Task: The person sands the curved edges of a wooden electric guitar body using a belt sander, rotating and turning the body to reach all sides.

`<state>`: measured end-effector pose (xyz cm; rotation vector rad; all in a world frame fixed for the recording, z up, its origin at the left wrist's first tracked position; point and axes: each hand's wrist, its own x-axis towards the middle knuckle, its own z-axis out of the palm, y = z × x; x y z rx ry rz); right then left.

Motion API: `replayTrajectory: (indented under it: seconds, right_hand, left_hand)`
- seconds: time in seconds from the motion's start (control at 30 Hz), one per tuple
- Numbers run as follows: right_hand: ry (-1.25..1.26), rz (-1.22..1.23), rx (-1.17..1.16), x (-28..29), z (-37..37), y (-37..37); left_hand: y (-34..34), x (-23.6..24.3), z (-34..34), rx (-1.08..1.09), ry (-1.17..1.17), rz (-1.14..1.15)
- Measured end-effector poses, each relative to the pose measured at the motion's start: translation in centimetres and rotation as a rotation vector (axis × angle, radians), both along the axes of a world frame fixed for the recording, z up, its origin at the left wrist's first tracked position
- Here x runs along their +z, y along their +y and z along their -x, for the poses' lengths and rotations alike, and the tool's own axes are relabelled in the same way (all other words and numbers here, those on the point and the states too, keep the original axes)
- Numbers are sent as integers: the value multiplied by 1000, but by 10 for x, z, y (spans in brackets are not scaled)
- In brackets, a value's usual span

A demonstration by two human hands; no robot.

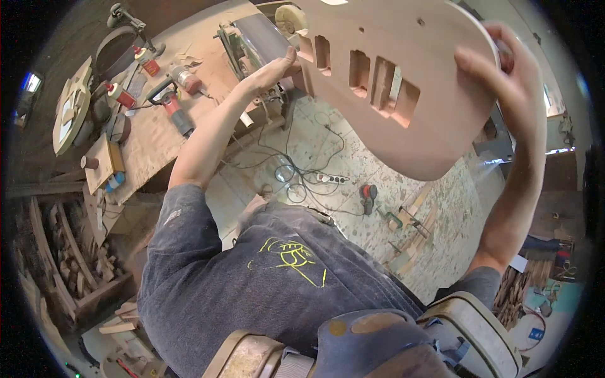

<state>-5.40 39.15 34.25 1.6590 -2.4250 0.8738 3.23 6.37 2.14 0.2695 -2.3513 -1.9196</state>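
Held the unfinished guitar body (403, 82) up above the belt sander (255, 44). My left hand (274, 69) braced its edge open-palmed; my right hand (504, 82) clasped the rim. Stiff, probably weighty; edges seemed safest.

A: Quick one, where've you got yourself?

B: You're in a woodworking shop. Your bench (157, 135) is dusty with shavings, an angle grinder (173, 104) lying on it.

A: Anything else?

B: Belt sander (255, 41) ahead of you, timber offcuts (69, 252) stacked in a crate on your left, cables and a power strip (331, 179) across the speckled concrete floor (441, 208), clamps (403, 220) down there too.
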Motion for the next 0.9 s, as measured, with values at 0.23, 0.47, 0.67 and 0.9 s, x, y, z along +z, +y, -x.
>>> replayTrajectory:
  seconds: [0.23,0.47,0.67,0.9]
  right_hand:
    - [333,-33,26,54,-11,-105]
    - [314,-102,57,92,6,-157]
    - [319,-145,-3,89,6,-160]
    - [227,62,-26,25,-14,-43]
  left_hand:
    - [-12,-3,-9,32,28,-235]
    - [-2,9,8,-57,89,-317]
    - [-10,7,2,-33,15,-379]
    - [-11,-10,11,-67,12,-185]
